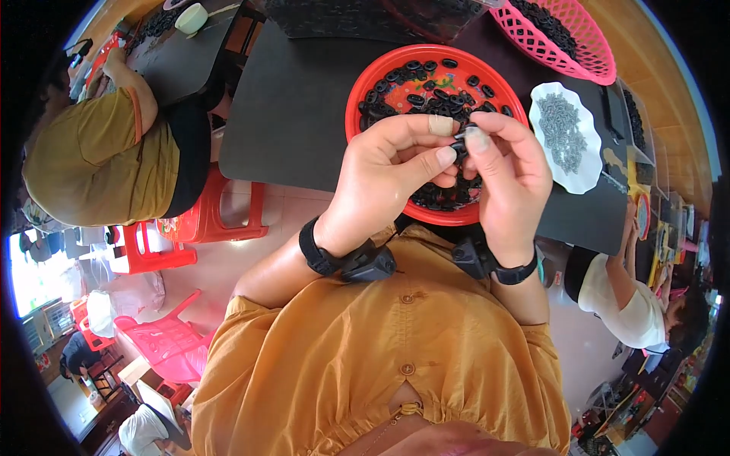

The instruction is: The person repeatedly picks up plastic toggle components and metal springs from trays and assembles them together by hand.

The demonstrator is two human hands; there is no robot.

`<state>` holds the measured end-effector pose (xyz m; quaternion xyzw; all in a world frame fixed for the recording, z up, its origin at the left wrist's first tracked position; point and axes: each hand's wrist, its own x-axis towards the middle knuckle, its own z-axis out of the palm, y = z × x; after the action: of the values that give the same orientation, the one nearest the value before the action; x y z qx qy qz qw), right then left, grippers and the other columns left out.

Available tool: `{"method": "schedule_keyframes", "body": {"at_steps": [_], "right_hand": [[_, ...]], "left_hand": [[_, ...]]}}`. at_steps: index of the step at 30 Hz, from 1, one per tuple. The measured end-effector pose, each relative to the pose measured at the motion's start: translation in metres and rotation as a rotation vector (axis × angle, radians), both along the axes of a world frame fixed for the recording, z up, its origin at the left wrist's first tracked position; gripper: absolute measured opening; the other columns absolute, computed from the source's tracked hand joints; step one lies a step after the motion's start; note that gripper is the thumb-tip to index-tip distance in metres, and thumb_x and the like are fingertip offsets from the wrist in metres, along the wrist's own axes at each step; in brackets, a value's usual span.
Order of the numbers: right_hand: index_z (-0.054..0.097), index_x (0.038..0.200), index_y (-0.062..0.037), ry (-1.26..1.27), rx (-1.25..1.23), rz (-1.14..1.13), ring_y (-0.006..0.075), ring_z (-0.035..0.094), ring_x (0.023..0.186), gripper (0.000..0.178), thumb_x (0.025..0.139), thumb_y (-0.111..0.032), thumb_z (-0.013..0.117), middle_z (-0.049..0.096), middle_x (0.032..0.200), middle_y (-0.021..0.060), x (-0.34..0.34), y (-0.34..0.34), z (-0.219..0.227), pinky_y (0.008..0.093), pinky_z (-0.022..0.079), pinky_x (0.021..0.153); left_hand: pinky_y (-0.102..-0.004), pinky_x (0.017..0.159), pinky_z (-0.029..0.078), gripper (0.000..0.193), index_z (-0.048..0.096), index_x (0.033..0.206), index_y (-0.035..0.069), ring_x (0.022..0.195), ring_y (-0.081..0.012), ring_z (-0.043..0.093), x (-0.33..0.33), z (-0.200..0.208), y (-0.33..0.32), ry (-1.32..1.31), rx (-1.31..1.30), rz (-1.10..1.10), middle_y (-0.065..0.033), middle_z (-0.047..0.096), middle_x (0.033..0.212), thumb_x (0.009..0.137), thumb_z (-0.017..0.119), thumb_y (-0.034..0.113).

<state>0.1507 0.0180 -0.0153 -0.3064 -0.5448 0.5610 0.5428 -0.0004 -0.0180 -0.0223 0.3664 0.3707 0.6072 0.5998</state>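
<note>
My left hand (380,171) and my right hand (508,178) meet over the near part of a red round tray (353,114), fingertips almost touching. Between my left thumb and fingers is a small black oval part (459,150). My right thumb and forefinger are closed in a pinch, with a tiny grey metal piece (461,136) just showing at their tips; the fingers partly hide it. Many similar black oval parts (417,99) lie loose in the tray. A beige bandage wraps one left finger, and both wrists wear black straps with small devices.
Right of the tray, a white scalloped dish (538,114) holds many small grey metal pieces (564,137). A pink mesh basket (601,68) of black parts stands at the far right. The dark table (281,106) extends left. Other people sit on both sides; red stools (220,213) stand at left.
</note>
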Motion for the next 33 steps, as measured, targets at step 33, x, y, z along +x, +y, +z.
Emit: {"method": "schedule_keyframes", "body": {"at_steps": [33], "right_hand": [[0.067, 0.1, 0.0015, -0.391, -0.039, 0.212, 0.008, 0.058, 0.078, 0.013, 0.087, 0.001, 0.064, 0.06, 0.089, 0.0026, 0.019, 0.01, 0.019, 0.0198, 0.046, 0.068]], "left_hand": [[-0.0234, 0.071, 0.053, 0.036, 0.057, 0.118, -0.001, 0.081, -0.009, 0.063, -0.018, 0.011, 0.0, 0.438, 0.057, -0.076, -0.006, 0.068, 0.09, 0.083, 0.068, -0.004]]}}
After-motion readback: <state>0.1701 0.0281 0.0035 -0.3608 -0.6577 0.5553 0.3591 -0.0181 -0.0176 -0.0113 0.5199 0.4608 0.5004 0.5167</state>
